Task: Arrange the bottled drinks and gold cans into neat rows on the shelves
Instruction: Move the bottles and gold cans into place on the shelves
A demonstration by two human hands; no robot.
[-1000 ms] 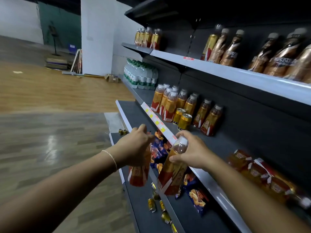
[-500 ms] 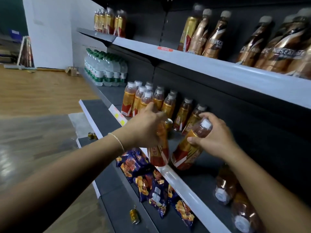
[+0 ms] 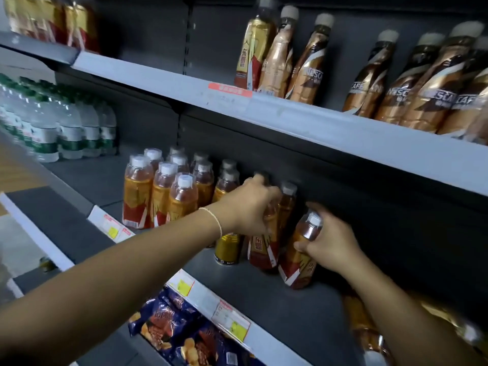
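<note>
On the middle shelf (image 3: 264, 294), my left hand (image 3: 250, 207) grips an orange tea bottle (image 3: 262, 247) with a red and gold label, standing upright beside a gold can (image 3: 228, 249). My right hand (image 3: 331, 245) grips a second tea bottle (image 3: 299, 256) near its white cap; this one leans to the right, its base on the shelf. A group of several matching tea bottles (image 3: 163, 194) stands in rows to the left. One more capped bottle (image 3: 287, 199) stands just behind my left hand.
Brown coffee bottles (image 3: 422, 83) line the upper shelf (image 3: 290, 117). Water bottles (image 3: 60, 128) stand far left on the middle shelf. Blue snack bags (image 3: 179, 331) lie on the lower shelf. More bottles (image 3: 369, 336) lie blurred at the lower right, under my right arm.
Both hands have carried their bottles up from the shelf edge onto the middle shelf, beside the gold can. The camera has moved closer to the shelves.
</note>
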